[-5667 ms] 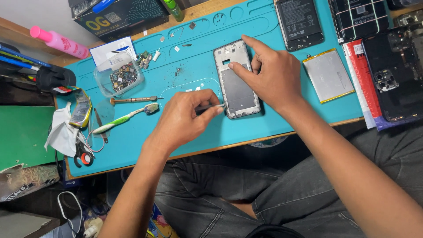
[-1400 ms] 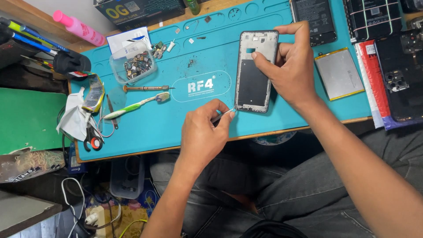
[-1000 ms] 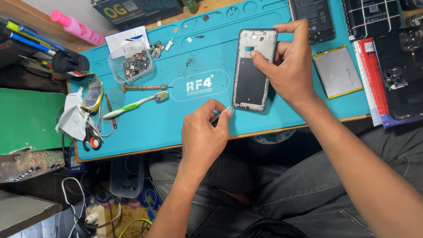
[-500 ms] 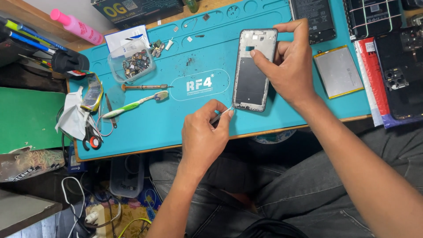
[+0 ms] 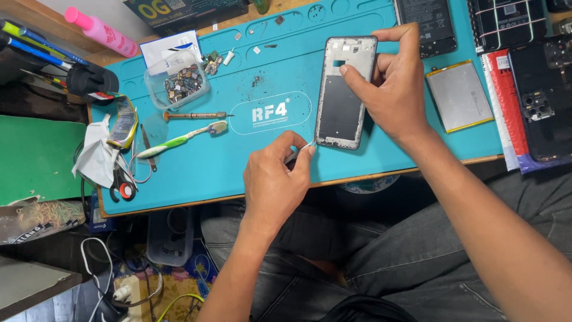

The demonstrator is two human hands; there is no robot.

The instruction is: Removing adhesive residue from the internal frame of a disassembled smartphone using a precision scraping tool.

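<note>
A grey phone frame (image 5: 341, 98) with a dark inner panel lies nearly upright on the teal work mat (image 5: 238, 167). My right hand (image 5: 396, 89) holds it by its top right edge, with the index finger pressed on its upper middle. My left hand (image 5: 274, 182) pinches a thin metal tool (image 5: 304, 146). The tool's tip touches the frame's lower left corner.
On the mat's left are a toothbrush (image 5: 179, 140), a small screwdriver (image 5: 193, 115), a clear tub of small parts (image 5: 177, 83), scissors (image 5: 122, 186) and a crumpled cloth (image 5: 95, 158). A flat battery (image 5: 459, 95) and dark phone parts (image 5: 545, 101) lie to the right. A pink bottle (image 5: 101, 33) lies far left.
Since the oldest frame the phone frame has shifted up the mat and turned more upright in my right hand. Over the last second both hands have barely moved.
</note>
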